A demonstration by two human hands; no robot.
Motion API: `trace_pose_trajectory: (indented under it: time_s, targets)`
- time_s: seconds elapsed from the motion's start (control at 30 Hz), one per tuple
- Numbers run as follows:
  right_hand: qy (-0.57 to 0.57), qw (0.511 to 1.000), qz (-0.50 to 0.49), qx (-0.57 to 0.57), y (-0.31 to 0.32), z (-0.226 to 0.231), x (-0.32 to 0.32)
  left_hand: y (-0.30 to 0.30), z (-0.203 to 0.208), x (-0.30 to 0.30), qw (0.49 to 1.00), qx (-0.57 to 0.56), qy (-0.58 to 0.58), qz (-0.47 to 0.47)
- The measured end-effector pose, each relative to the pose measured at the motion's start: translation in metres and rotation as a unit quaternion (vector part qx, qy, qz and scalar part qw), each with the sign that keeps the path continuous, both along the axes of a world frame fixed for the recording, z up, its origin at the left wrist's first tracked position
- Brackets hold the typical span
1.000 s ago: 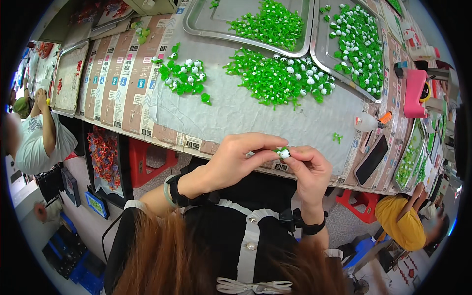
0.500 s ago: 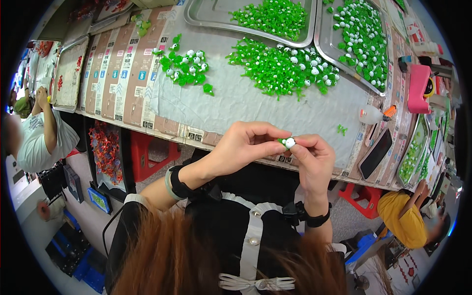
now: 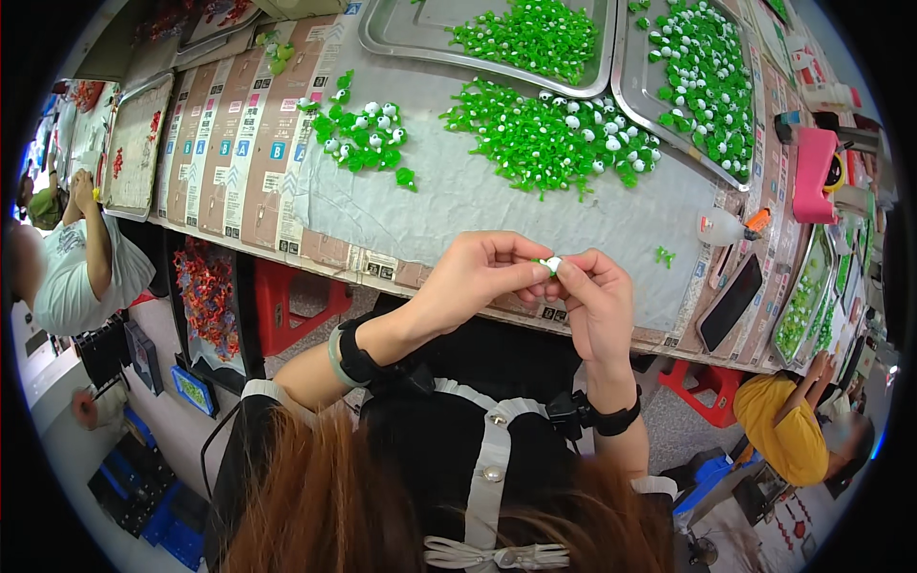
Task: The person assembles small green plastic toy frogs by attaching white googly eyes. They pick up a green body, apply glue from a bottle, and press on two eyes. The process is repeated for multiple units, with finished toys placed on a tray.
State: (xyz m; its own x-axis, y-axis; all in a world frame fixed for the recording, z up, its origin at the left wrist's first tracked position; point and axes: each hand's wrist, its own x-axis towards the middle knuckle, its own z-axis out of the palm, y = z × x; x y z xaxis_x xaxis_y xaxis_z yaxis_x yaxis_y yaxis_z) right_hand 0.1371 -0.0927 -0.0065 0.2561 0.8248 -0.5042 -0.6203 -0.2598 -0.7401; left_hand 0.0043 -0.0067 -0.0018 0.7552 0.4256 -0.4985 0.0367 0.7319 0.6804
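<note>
Near the front edge of the table, my left hand and my right hand meet fingertip to fingertip. Both are closed in a pinch on a small green plastic figure with a white ball-like head; the fingers cover most of it. Beyond them, a heap of green figure pieces, some with white balls, lies on the pale sheet. A smaller group of green pieces with white balls sits to the left. One loose green piece lies right of my hands.
Two metal trays of green pieces stand at the back. On the right are a dark phone, a small bottle with an orange tip and a pink holder. Red stools stand below. Other people sit at both sides.
Both hands have shifted slightly left and up, drawing closer together. The white head of the figure is now more covered by my fingers.
</note>
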Motion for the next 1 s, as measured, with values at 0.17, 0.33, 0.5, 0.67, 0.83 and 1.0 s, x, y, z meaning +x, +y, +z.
trace_pose_trajectory:
  time_s: [0.17, 0.33, 0.5, 0.67, 0.83, 1.0]
  targets:
    - [0.029, 0.999, -0.011, -0.031, -0.001, -0.011, 0.000, -0.003, -0.013, 0.002, 1.000, -0.027, 0.000, 0.013]
    - [-0.005, 1.000, -0.006, 0.018, -0.004, -0.013, -0.001, -0.010, -0.008, 0.002, 0.995, 0.095, 0.017, 0.017]
    - [-0.032, 0.997, -0.017, 0.063, -0.012, -0.006, -0.002, -0.012, 0.005, -0.002, 0.970, 0.242, 0.021, -0.021]
    - [-0.050, 0.994, -0.006, 0.094, -0.014, 0.005, -0.003, -0.012, 0.008, -0.003, 0.951, 0.308, 0.000, -0.022]
    - [-0.063, 0.993, 0.000, 0.100, -0.016, 0.007, -0.002, -0.012, 0.011, -0.004, 0.943, 0.332, 0.000, -0.029]
    - [-0.055, 0.994, -0.004, 0.092, -0.017, 0.009, -0.002, -0.012, 0.010, -0.004, 0.945, 0.325, -0.006, -0.023]
